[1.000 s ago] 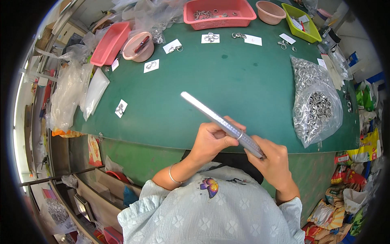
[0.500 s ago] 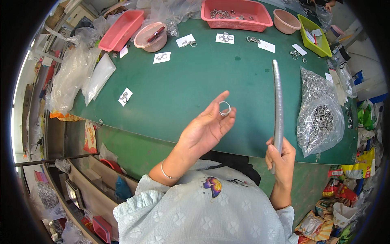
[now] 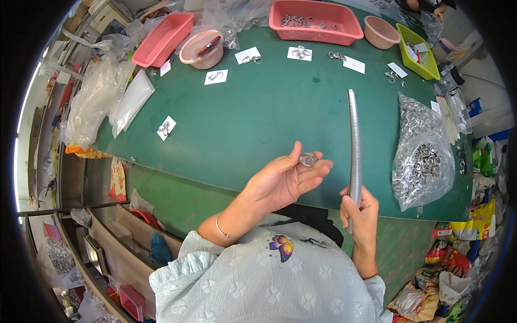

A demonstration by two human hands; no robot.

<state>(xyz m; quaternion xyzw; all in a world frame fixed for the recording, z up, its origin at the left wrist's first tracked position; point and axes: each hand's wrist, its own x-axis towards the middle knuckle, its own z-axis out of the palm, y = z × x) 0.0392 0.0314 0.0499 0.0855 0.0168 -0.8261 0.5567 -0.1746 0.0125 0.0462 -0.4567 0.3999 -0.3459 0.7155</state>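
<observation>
My left hand [image 3: 284, 180], palm turned up, holds a silver ring [image 3: 307, 159] with a broad flat face at the thumb and fingertips. The other fingers are loosely bent beneath it. In my right hand [image 3: 362, 211], the fingers wrap the lower end of a ring mandrel [image 3: 354, 145], a long tapered grey metal rod with fine marks along it. It points up and away from me, its narrow tip at the far end. No ring sits on the mandrel. Ring and mandrel are apart, both above the green table [image 3: 242, 121].
Small groups of rings lie with white paper slips [image 3: 299, 53] along the table's far side and another slip [image 3: 166, 128] at left. Clear bags full of rings [image 3: 423, 161] rest at right. Pink trays [image 3: 316, 24], round tubs [image 3: 201, 49] and a green basket [image 3: 419, 53] stand behind.
My left hand has moved right and slightly down, turning the ring so its flat face shows. My right hand has brought the mandrel a little left, closer to the ring.
</observation>
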